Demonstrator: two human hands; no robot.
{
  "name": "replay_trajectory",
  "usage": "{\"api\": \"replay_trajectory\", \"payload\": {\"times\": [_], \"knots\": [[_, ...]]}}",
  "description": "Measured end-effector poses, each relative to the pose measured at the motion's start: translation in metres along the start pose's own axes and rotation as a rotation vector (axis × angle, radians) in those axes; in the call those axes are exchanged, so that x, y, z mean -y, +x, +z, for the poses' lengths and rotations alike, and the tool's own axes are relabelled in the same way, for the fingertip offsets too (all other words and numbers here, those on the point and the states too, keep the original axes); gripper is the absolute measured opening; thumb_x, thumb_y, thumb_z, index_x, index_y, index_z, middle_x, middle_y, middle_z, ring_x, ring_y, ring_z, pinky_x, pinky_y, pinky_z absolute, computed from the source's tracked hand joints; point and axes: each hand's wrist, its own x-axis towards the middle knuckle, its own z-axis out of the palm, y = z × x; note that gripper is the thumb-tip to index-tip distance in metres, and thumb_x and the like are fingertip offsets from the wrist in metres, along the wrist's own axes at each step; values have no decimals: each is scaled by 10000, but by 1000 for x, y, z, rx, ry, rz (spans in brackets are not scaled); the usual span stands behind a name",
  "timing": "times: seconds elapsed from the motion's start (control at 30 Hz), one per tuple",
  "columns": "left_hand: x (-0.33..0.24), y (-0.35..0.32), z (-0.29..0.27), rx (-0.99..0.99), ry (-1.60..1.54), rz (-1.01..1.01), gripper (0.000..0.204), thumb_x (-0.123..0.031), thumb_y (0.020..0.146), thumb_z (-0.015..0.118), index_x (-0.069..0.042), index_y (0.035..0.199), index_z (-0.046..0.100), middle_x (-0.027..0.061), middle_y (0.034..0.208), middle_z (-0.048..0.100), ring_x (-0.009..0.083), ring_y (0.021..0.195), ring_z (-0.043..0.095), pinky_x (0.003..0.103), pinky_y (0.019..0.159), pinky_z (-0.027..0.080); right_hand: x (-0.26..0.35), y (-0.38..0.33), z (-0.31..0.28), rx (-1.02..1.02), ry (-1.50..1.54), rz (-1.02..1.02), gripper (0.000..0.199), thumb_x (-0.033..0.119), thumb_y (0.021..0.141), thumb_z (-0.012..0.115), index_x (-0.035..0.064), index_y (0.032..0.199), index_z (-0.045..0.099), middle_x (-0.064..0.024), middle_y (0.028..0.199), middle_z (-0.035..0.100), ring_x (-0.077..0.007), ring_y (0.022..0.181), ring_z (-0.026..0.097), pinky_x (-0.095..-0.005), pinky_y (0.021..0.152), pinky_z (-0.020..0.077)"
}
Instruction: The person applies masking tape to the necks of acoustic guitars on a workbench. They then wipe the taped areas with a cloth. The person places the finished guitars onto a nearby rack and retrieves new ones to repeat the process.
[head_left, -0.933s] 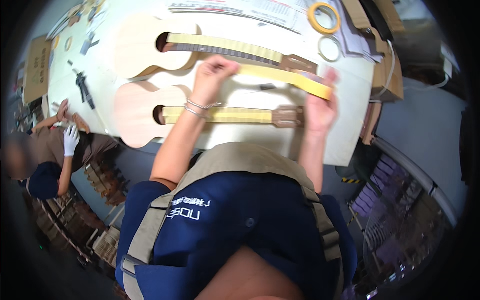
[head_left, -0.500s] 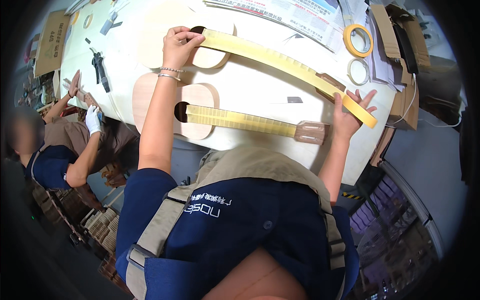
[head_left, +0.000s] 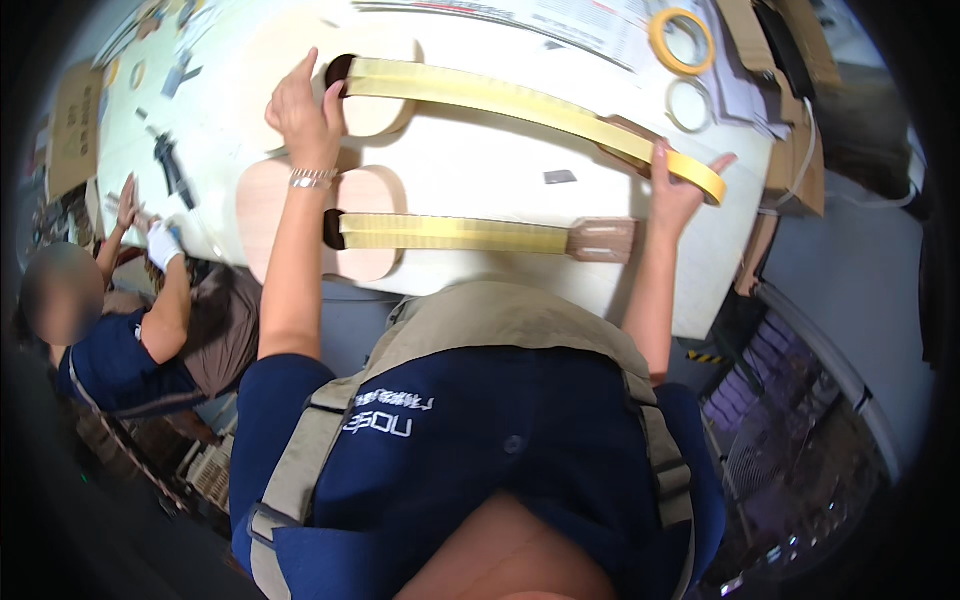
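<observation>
Two pale wooden ukuleles lie on the table, necks pointing right. On the far ukulele (head_left: 385, 118), a strip of yellow masking tape (head_left: 480, 94) runs from the dark soundhole along the neck past the brown headstock. It leads to the tape roll (head_left: 708, 180), which my right hand (head_left: 678, 192) grips beyond the headstock. My left hand (head_left: 305, 115) is open over the body, fingers stretched, its thumb beside the soundhole and the tape's end. The near ukulele (head_left: 280, 220) has yellow tape covering its fretboard, and its slotted headstock (head_left: 601, 240) is bare.
At the far right are an orange tape roll (head_left: 682, 42), a paler roll (head_left: 689, 105), papers and cardboard boxes (head_left: 798, 170). A small dark flat piece (head_left: 560, 177) lies between the necks. A corded black tool (head_left: 172, 168) rests at left, near a co-worker's gloved hand (head_left: 163, 246).
My left fingers have let go of the tape's end at the soundhole and spread open to its left. My right hand still holds the roll. The whole view has shifted slightly.
</observation>
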Motion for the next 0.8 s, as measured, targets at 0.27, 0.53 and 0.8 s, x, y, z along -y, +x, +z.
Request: {"api": "replay_trajectory", "payload": {"times": [0.27,0.53,0.8], "knots": [[-31,-28,1,303,248,263,803,-640,856,335,-133,1454,161,22,1516,154,227,1406,67,617,1014,-134,3,-2,6,5,-6,40,1077,159,736,714,-36,1406,-106,-140,898,661,-200,895,635,-282,852,467],[-173,-37,21,592,15,410,855,-606,834,422,-89,1450,130,44,1522,107,223,1407,25,563,1072,-54,-9,-5,14,1,-70,-42,989,139,761,682,-7,1426,-35,-155,929,664,-230,988,622,-293,861,470],[-227,-49,46,638,-365,453,208,-139,738,657,-47,906,574,111,946,535,267,831,553,377,720,473,-15,-7,17,-11,33,-40,809,140,794,663,-40,1402,160,-136,987,653,-240,1081,577,-338,937,414]]}}
